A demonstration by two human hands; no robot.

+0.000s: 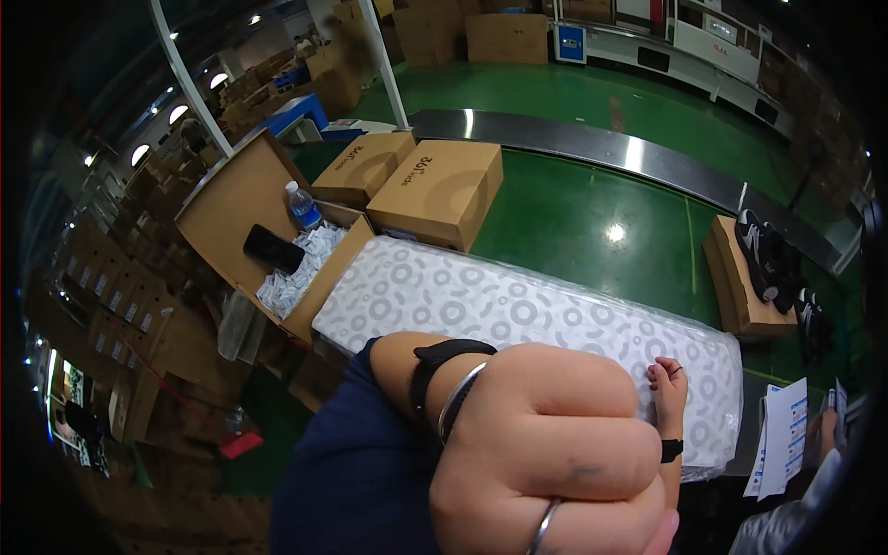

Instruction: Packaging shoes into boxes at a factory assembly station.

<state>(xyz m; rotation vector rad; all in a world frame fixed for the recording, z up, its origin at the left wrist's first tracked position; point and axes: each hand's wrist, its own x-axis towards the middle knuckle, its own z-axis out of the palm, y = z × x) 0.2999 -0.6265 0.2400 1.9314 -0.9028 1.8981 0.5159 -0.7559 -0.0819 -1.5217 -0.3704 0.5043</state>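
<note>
Working from the left, an open cardboard box point(242, 199) is sitting with small white packets point(301, 273), a dark phone point(273, 248) and a water bottle point(302, 205) inside it, and just beside it the wrapped stack of ring-patterned paper point(518, 319) is lying with its long axis running left to right across the bench. The left hand point(555, 453) is hanging close under the camera in front of that stack, fingers curled tight into a fist around nothing visible, while the right hand point(668, 388) is resting on the stack's right end, fingers bent and pressed together, so it is the nearer one; beyond, two closed cartons point(435, 190), a green floor point(592, 213) and a steel conveyor point(592, 143) are filling the room, with a second person's sleeve point(786, 527) by printed sheets point(784, 435) at the far right
</note>
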